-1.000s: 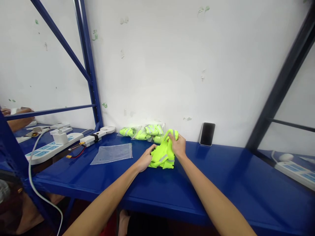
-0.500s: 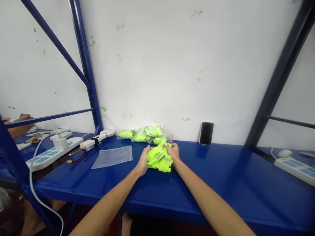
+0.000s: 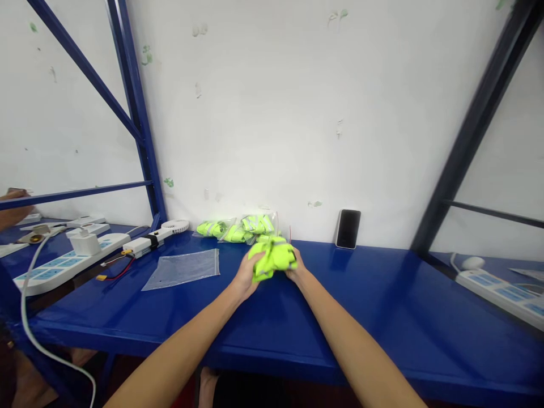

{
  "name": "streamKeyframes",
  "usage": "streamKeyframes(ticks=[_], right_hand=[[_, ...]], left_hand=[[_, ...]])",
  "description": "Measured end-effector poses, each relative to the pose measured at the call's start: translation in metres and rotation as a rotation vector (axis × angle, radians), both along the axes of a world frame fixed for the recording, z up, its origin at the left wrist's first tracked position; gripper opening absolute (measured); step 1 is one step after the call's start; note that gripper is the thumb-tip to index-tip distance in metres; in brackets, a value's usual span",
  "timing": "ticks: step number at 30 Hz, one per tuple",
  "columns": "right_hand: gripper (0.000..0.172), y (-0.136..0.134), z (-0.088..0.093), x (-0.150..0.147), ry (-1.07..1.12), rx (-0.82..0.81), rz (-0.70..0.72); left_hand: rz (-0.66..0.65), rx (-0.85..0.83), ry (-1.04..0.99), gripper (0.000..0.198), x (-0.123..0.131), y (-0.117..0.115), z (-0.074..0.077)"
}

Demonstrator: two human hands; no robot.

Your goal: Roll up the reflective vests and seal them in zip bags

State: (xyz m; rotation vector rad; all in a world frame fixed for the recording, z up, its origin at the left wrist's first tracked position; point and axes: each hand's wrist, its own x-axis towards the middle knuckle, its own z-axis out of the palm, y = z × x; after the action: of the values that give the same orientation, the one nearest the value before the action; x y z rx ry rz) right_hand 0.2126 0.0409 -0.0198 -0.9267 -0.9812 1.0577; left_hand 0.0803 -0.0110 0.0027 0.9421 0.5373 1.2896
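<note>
A bundled neon-yellow reflective vest with grey stripes [image 3: 274, 258] is held between my two hands just above the blue table. My left hand [image 3: 247, 275] grips its left side, thumb on top. On the right side, my right hand [image 3: 298, 266] is closed on the bundle, its fingers partly hidden behind the fabric. To the left, a clear zip bag [image 3: 182, 269] lies flat on the table. Behind the bundle, against the wall, sit several clear bags with similar neon-yellow pieces [image 3: 257, 224].
A black-screened phone [image 3: 348, 229] leans on the wall. At left are a white power strip [image 3: 72, 263] with a charger, a small white fan [image 3: 176, 225] and a wired connector [image 3: 114, 276]. Another power strip [image 3: 501, 292] lies right. A person's hand [image 3: 15, 207] shows far left.
The vest has been lifted and gathered into a more compact bundle; both hands have shifted around it. The view has turned slightly to the right.
</note>
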Motion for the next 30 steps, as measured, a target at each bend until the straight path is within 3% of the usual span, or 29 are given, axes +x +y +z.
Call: streamKeyframes(ticks=[3, 7, 11, 14, 20, 25, 30], right_hand=[[0.016, -0.008, -0.001, -0.022, 0.064, -0.079, 0.165], [0.015, -0.015, 0.002, -0.036, 0.148, -0.146, 0.282], [0.020, -0.024, 0.006, -0.038, 0.204, -0.162, 0.433], [0.014, -0.030, 0.005, -0.041, 0.182, -0.127, 0.521], [0.024, -0.038, 0.013, -0.040, 0.229, -0.095, 0.451], [0.035, -0.051, 0.028, -0.051, 0.348, 0.013, 0.388], [0.035, -0.054, 0.029, -0.064, 0.374, -0.012, 0.235]], left_hand=[[0.289, 0.032, -0.065, 0.043, -0.001, 0.020, 0.000], [0.463, 0.130, 0.082, 0.045, -0.006, 0.035, -0.007], [0.685, 0.107, 0.156, 0.044, -0.011, 0.039, -0.012], [0.791, 0.114, 0.294, 0.039, -0.015, 0.038, -0.013], [1.058, 0.436, 0.756, 0.040, -0.016, 0.024, -0.012], [1.075, 0.653, 0.888, 0.041, -0.016, 0.017, -0.011], [1.066, 0.700, 0.932, 0.043, -0.015, 0.020, -0.016]])
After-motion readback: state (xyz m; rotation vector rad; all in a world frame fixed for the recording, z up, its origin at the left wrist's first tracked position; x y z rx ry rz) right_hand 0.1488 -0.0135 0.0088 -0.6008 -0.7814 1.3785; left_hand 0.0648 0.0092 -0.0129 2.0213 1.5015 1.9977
